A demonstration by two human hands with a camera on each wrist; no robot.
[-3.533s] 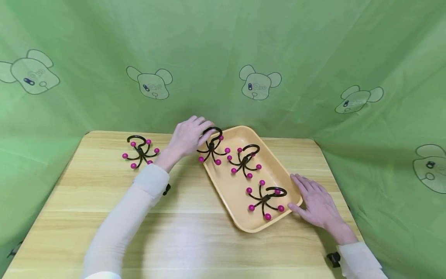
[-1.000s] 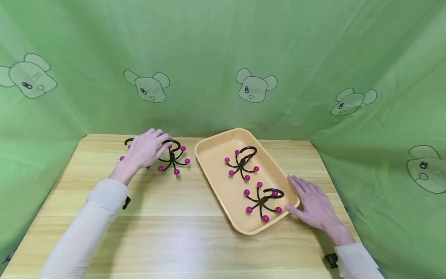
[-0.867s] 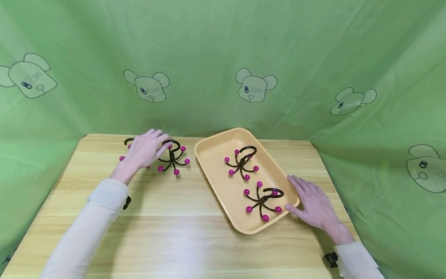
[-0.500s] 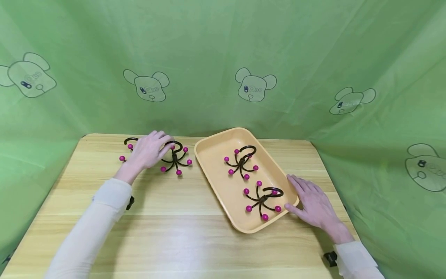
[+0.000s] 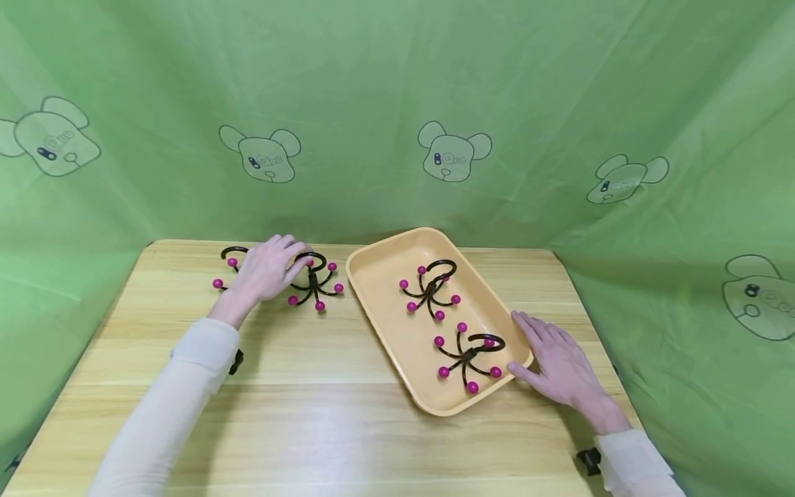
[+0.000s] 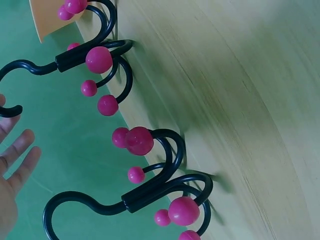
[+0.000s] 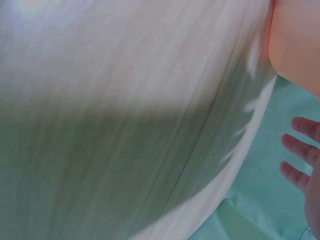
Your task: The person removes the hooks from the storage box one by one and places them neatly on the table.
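My left hand [image 5: 268, 268] pinches the curved top of a black hanging hook [image 5: 312, 279] with several arms tipped by pink balls. This hook stands on the table, left of the tan tray [image 5: 385, 345]. In the left wrist view, the fingertips of the left hand [image 6: 12, 170] are by the end of that hook's curve [image 6: 27, 66]. Partly hidden behind the hand is a second such hook [image 5: 234, 250], seen whole-bodied in the left wrist view. Two more, a far hook [image 5: 431, 290] and a near hook [image 5: 468, 355], stand inside the tray. My right hand [image 5: 559, 362] touches the tray's right corner with straight fingers.
The wooden table [image 5: 310, 428] carries everything, and the tray sits on it at a slant, close to the back edge. A green curtain [image 5: 373, 103] with mouse-head prints hangs behind and along both sides.
The left hand has brought the hook from above the tray's left edge to the table at left; over the last second both shifted slightly right. The right hand stays at the tray.
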